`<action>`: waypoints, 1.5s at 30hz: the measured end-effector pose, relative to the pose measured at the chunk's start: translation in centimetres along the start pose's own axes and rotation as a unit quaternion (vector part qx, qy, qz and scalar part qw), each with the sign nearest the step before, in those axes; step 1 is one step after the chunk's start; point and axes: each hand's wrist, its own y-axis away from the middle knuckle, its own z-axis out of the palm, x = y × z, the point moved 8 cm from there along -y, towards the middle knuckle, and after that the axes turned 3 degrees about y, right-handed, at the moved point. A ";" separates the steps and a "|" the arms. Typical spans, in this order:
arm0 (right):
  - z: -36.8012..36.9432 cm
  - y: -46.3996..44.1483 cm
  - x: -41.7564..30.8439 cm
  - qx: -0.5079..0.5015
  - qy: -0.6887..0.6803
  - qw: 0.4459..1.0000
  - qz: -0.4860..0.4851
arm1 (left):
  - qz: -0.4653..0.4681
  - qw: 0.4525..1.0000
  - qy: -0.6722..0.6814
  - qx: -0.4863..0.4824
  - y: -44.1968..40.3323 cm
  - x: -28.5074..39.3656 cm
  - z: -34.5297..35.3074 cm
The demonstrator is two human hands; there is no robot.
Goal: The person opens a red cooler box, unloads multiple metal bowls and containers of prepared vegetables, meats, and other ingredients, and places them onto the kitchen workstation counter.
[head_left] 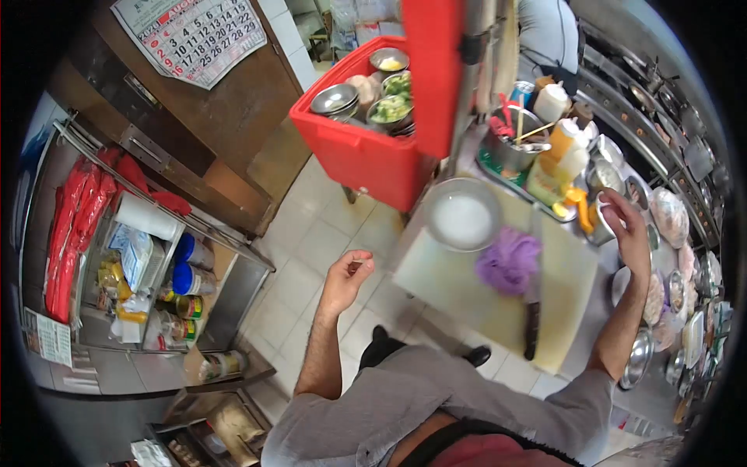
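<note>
My right hand [629, 231] is over a small metal container [601, 230] at the right side of the counter. Its thumb and fingers are bent together at the rim, and whatever lies between the fingertips is hidden. My left hand [348, 280] hangs in the air left of the cutting board [443, 282], its fingers loosely curled and nothing visible in them. On the board are a metal bowl [464, 215] with something white in it, a crumpled purple bag or cloth [507, 261], and a knife [532, 327] with a black handle.
A red cooler [354, 167] holds metal bowls, some with chopped greens. Squeeze bottles [574, 162] and a metal pot of utensils [510, 148] crowd the counter's back. Bowls and bagged food line the right. Shelves with jars [191, 280] stand left. Another person [548, 35] is behind.
</note>
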 end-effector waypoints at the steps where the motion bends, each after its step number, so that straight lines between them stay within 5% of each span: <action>1: 3.1 -0.4 -2.4 -0.026 0.006 0.999 -0.022 | -0.006 1.000 -0.024 0.012 0.1 -0.7 -3.0; 8: 19.8 -8.7 -19.1 -0.139 0.032 0.974 -0.173 | -0.031 0.995 0.019 0.093 0.9 -1.3 -18.8; 11: 27.1 -12.8 -23.1 -0.241 -0.018 0.964 -0.108 | -0.043 0.986 0.050 0.150 -0.1 -2.8 -22.7; 13: 32.4 -17.2 -22.6 -0.275 -0.046 0.958 -0.062 | -0.061 0.987 0.048 0.141 -2.3 -4.8 -24.2; 15: 37.2 -20.8 -21.6 -0.276 -0.041 0.944 -0.175 | -0.094 0.986 0.050 0.132 -4.0 -6.1 -25.1; 20: 43.8 -31.3 -18.0 -0.233 -0.039 0.946 -0.222 | -0.111 0.983 0.031 0.143 -11.2 -7.1 -29.5; 27: 45.6 -47.5 -11.0 -0.020 -0.095 0.995 -0.026 | -0.088 0.981 0.024 0.172 -24.6 -3.8 -34.2; 30: 45.6 -52.6 -5.4 0.083 -0.203 0.972 0.079 | -0.070 0.983 0.024 0.170 -31.1 -2.9 -34.7; 32: 44.4 -53.9 -2.5 0.149 -0.157 0.963 0.163 | -0.037 0.988 0.038 0.146 -35.6 -3.2 -34.9; 39: 43.6 -57.6 5.1 0.193 -0.084 0.934 0.290 | 0.009 0.996 0.040 0.083 -49.8 -1.8 -34.8; 45: 44.7 -63.6 8.3 0.186 -0.006 0.937 0.297 | 0.039 0.999 0.029 0.014 -57.9 0.7 -30.8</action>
